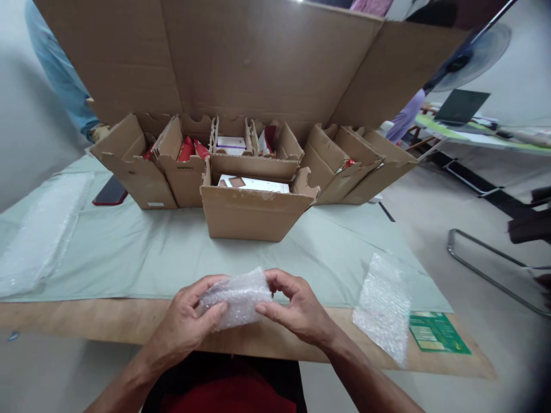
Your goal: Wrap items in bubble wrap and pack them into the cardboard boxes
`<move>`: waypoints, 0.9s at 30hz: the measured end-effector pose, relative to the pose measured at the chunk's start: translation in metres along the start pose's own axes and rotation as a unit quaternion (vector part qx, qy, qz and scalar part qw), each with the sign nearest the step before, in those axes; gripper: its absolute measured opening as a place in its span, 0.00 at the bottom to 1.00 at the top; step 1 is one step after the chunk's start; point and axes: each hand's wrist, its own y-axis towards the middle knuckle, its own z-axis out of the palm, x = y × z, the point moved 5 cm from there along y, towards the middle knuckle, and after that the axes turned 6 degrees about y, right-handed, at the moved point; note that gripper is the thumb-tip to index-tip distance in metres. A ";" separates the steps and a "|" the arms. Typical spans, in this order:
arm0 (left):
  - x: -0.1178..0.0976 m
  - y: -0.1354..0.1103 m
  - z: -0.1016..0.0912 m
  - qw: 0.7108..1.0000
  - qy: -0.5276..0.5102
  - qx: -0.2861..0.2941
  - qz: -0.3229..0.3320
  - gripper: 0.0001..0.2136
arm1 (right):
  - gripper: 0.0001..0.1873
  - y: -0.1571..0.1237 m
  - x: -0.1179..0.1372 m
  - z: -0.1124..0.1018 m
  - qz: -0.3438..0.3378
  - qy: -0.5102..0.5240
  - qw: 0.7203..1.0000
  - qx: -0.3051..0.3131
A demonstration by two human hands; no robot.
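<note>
Both my hands hold a bubble-wrapped bundle (238, 297) over the near edge of the table. My left hand (187, 321) grips its left end with the thumb on top. My right hand (297, 310) pinches its right end, fingers curled over it. What is inside the wrap is hidden. Straight ahead stands a small open cardboard box (253, 215) with a white item inside. Behind it is a row of open cardboard boxes (172, 166) holding red and white packets.
A pale green cloth (150, 252) covers the wooden table. A loose bubble wrap sheet (383, 307) lies at the right, a green card (437, 332) beside it, more bubble wrap (38, 229) at the left, a dark phone (111, 192) behind. A person's blue sleeve (60, 74) shows far left.
</note>
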 end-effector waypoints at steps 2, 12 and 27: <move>-0.016 0.014 -0.014 0.999 -0.009 0.009 0.046 0.17 | 0.12 -0.001 0.006 -0.014 0.000 0.016 0.999 -0.028; -0.136 0.195 -0.037 0.933 0.287 0.098 0.192 0.13 | 0.19 -0.002 0.038 -0.125 -0.056 0.032 0.987 -0.150; -0.123 0.249 0.021 0.803 0.448 0.327 0.218 0.19 | 0.05 0.070 0.047 -0.116 -0.160 -0.378 0.912 0.003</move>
